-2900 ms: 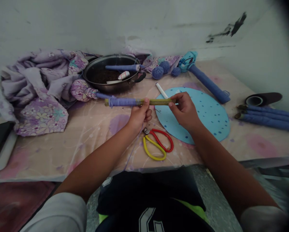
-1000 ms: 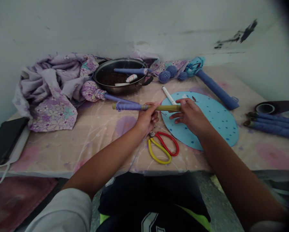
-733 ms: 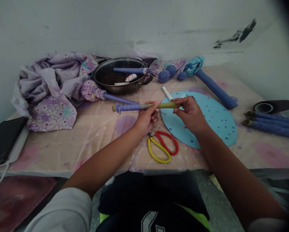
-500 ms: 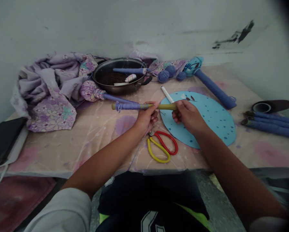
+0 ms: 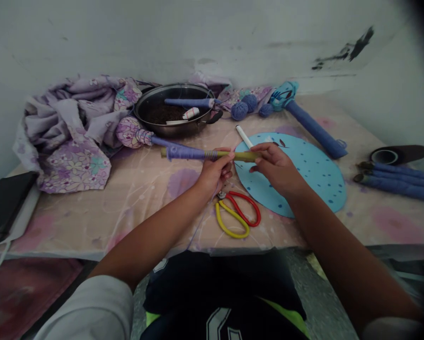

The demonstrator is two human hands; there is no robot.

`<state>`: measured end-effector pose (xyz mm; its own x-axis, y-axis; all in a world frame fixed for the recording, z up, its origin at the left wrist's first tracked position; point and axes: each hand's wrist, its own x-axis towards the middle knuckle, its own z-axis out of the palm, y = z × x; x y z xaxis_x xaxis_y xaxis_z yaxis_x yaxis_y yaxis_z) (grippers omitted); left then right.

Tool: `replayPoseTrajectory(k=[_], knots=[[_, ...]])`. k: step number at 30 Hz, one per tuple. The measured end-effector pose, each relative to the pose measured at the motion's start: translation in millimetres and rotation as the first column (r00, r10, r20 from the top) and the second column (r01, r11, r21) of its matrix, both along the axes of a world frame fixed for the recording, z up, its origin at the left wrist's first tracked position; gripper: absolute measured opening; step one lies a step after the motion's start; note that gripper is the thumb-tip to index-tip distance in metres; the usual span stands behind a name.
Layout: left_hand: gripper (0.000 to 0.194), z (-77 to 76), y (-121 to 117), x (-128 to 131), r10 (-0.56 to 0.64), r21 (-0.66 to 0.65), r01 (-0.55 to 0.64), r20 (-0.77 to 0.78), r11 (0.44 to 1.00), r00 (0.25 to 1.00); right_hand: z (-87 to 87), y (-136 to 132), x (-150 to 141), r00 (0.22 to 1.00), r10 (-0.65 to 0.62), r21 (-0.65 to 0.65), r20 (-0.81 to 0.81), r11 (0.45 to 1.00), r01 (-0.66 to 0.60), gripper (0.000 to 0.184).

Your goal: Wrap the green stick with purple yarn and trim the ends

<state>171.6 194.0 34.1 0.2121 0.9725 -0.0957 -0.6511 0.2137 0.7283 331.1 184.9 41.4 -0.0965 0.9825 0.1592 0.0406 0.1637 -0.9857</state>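
Level above the table is a greenish stick [image 5: 242, 156], its left part wrapped in blue-purple yarn [image 5: 187, 152]. My left hand [image 5: 215, 174] is closed around the stick's middle, at the edge of the wrapping, and a strand of yarn hangs below it toward the table's front edge. At the stick's bare right end, my right hand [image 5: 274, 165] pinches it between thumb and fingers. Scissors [image 5: 238, 215] with one red and one yellow handle lie just below the hands. Under the right hand is a blue dotted oval sheet [image 5: 314, 174], with a white marker [image 5: 244, 137] at its upper left edge.
A dark pan [image 5: 176, 127] holding a wrapped stick stands at the back. Floral cloth [image 5: 80, 137] is heaped left, near a black device [image 5: 8, 205]. Yarn balls [image 5: 239, 111], a cloth-topped wrapped tube [image 5: 314, 127] and several wrapped sticks [image 5: 403, 182] lie toward the right.
The stick has turned in my hands, and the loose yarn loop near its left end no longer shows. My right hand's fingers have shifted and loosened slightly on the right end.
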Motion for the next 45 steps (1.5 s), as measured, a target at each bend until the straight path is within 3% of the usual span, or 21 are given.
replayPoseTrajectory(k=[2,4,8,12,15,19,21,27,31,34,37,40,42,45], knots=[[0.03,-1.2,0.5,-0.5,-0.006,0.008,0.006,-0.004,1.0,1.0,-0.7,0.1,2.1,0.998,0.066,0.055,-0.016,0.996,-0.065,0.037],[0.028,-2.1,0.7,-0.7,-0.01,0.023,0.011,-0.011,1.0,1.0,-1.7,-0.1,4.4,0.996,0.08,-0.017,-0.05,0.997,-0.081,0.04],[0.029,-1.4,-0.4,0.0,-0.024,0.047,0.026,-0.027,0.999,0.999,-4.2,0.0,5.6,1.0,-0.02,-0.158,-0.011,0.987,0.019,0.036],[0.032,1.3,-2.1,1.1,0.009,0.024,-0.008,-0.033,1.0,0.999,-4.5,1.0,2.9,0.999,0.011,0.026,0.053,1.0,-0.012,0.026],[0.031,1.9,-2.3,1.4,0.026,0.013,-0.025,-0.045,1.0,0.999,-2.5,0.8,2.1,1.0,0.03,0.113,-0.005,0.993,-0.029,0.037],[0.029,0.7,-1.9,1.5,0.032,0.038,-0.03,-0.063,0.999,0.997,-1.4,1.0,3.1,0.994,0.028,-0.124,-0.106,0.991,-0.042,0.034],[0.029,0.2,-1.8,1.5,0.036,0.044,-0.033,-0.08,0.998,0.996,-3.0,2.2,2.6,0.995,0.024,-0.16,-0.102,0.986,-0.04,0.037],[0.027,-0.2,-0.5,0.9,0.015,0.015,-0.013,-0.094,1.0,0.995,-8.0,4.9,-1.9,0.999,0.001,0.137,0.032,0.991,-0.005,0.031],[0.026,0.7,-1.1,1.4,0.013,-0.006,-0.014,-0.088,1.0,0.996,-5.9,4.3,-2.7,0.999,-0.031,0.033,-0.01,0.999,0.031,0.031],[0.024,0.8,-1.5,1.9,0.003,-0.002,-0.003,-0.087,1.0,0.996,-4.8,5.1,-2.5,0.995,-0.077,-0.019,0.064,0.997,0.078,0.03],[0.023,-0.6,0.0,1.3,0.007,0.003,-0.007,-0.074,1.0,0.997,-5.5,5.9,-2.8,0.993,-0.03,0.092,0.118,0.996,0.019,0.03],[0.024,-2.0,2.0,0.1,0.001,0.004,-0.001,-0.053,1.0,0.999,-6.3,5.9,-3.2,0.996,-0.003,0.202,0.09,0.979,-0.015,0.041],[0.024,-2.3,2.3,-0.3,-0.006,0.015,0.006,-0.051,1.0,0.999,-6.0,5.6,-3.3,0.999,-0.023,0.145,0.041,0.989,0.017,0.044],[0.023,-2.1,1.6,0.0,-0.014,0.023,0.015,-0.06,1.0,0.998,-5.2,5.0,-3.5,0.999,-0.051,-0.082,0.008,0.995,0.051,0.037]])
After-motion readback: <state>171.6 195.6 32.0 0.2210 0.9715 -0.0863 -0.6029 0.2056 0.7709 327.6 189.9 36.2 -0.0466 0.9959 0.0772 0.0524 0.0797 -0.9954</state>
